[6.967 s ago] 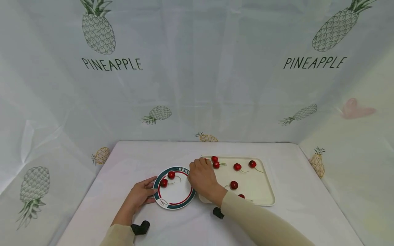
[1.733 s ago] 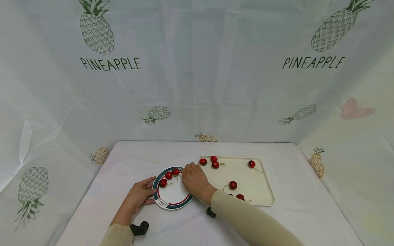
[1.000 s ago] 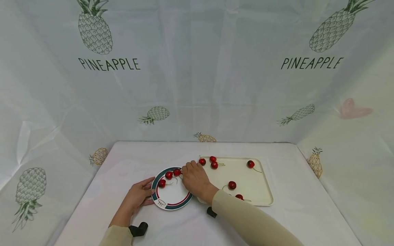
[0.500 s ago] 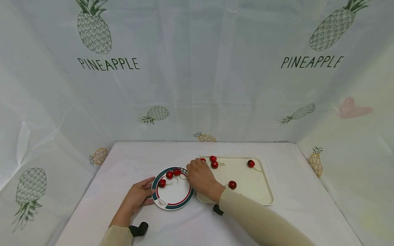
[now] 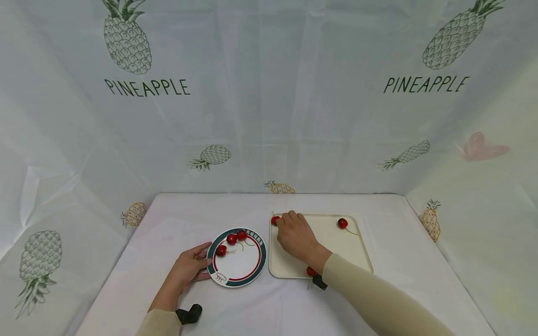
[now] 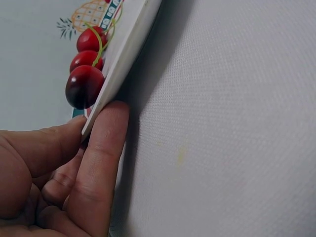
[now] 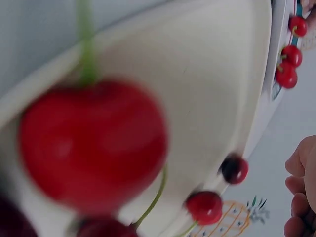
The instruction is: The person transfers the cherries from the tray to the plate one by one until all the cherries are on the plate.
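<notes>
My left hand (image 5: 191, 265) pinches the left rim of a round white plate (image 5: 235, 268) with a dark green band. In the left wrist view, the thumb lies on top and a finger (image 6: 103, 143) supports it from below. Three stemmed cherries (image 5: 231, 239) lie along the plate's far left part. My right hand (image 5: 299, 238) is over the back left of a cream tray (image 5: 340, 252), near a red cherry (image 5: 275, 220). In the right wrist view its bent fingers (image 7: 297, 185) are apart from the tray's cherries (image 7: 205, 207), with nothing seen in them.
One more cherry (image 5: 342, 223) lies at the tray's back right, and another (image 5: 311, 271) shows at the front beside my right wrist. The tray stands close to the plate's right side. A white cloth (image 5: 248, 312) covers the table; a pineapple-print curtain (image 5: 290, 116) hangs behind.
A third cherry has joined the two on the plate, and its stem is released. My right hand has moved right from the plate to above the tray. My left hand keeps its grip.
</notes>
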